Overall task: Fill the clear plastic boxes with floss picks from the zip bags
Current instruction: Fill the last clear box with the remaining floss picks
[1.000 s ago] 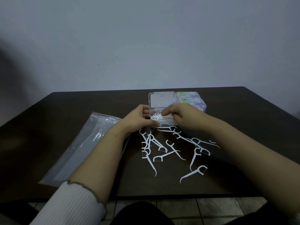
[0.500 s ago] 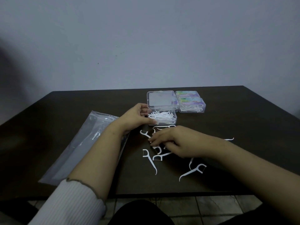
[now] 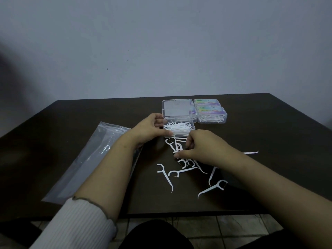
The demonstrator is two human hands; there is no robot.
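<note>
Several loose floss picks (image 3: 164,174) on table (image 3: 269,123), axes mixed. Left hand (image 3: 149,129) grips open box (image 3: 178,130); right hand (image 3: 199,147) curled, pinching picks.

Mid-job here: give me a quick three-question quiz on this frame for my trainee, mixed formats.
1. True or false: the lid of the open clear box is shut.
2. Which hand steadies that box? A) left hand B) right hand C) neither
3. Fill in: the loose floss picks lie on the dark ____, between the box and the person.

Key: 1 false, the lid stands raised; 2 A; 3 table.
</note>
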